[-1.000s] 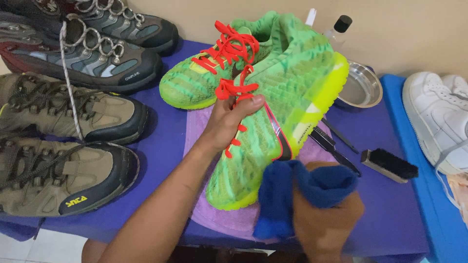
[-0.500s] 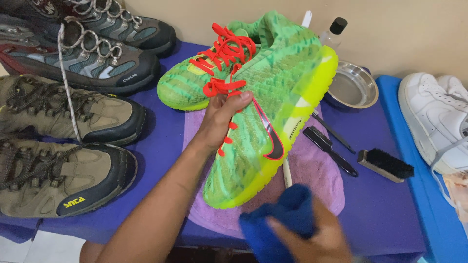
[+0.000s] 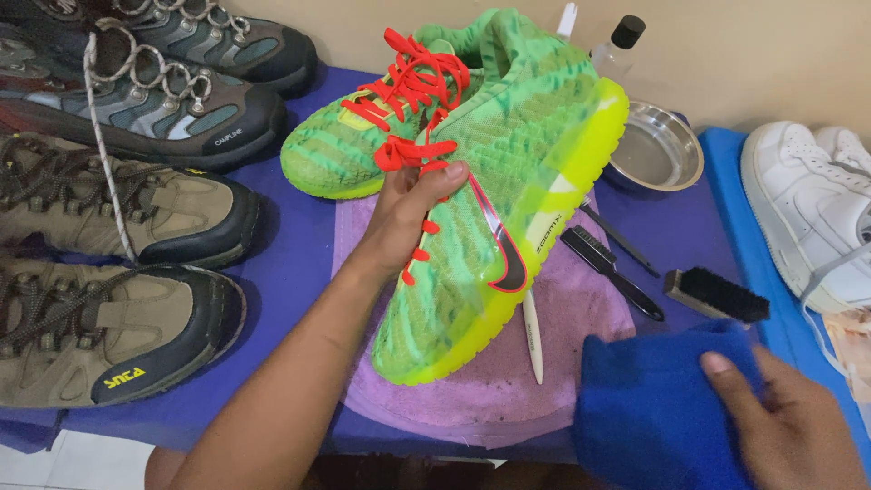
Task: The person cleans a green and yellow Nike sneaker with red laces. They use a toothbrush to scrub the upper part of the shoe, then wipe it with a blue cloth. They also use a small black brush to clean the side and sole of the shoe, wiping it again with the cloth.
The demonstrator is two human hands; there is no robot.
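My left hand (image 3: pixel 406 218) grips a bright green sneaker (image 3: pixel 508 209) with red laces and a yellow sole, holding it tilted above a purple towel (image 3: pixel 581 327). Its toe points toward me. The matching green sneaker (image 3: pixel 340 154) lies behind it on the table. My right hand (image 3: pixel 789 426) holds a blue cloth (image 3: pixel 653 408) at the lower right, away from the shoe and over the table's front edge.
Brown hiking shoes (image 3: pixel 109 318) and grey boots (image 3: pixel 163 109) line the left side. A metal bowl (image 3: pixel 658 150), a clear bottle (image 3: pixel 617 50), a black slim brush (image 3: pixel 612 272), a wooden brush (image 3: pixel 717 295) and a white stick (image 3: pixel 533 336) lie nearby. White sneakers (image 3: pixel 807 209) sit on the right.
My right hand has carried the blue cloth from in front of the shoe's toe out to the lower right. The green sneaker has turned, showing more of its side.
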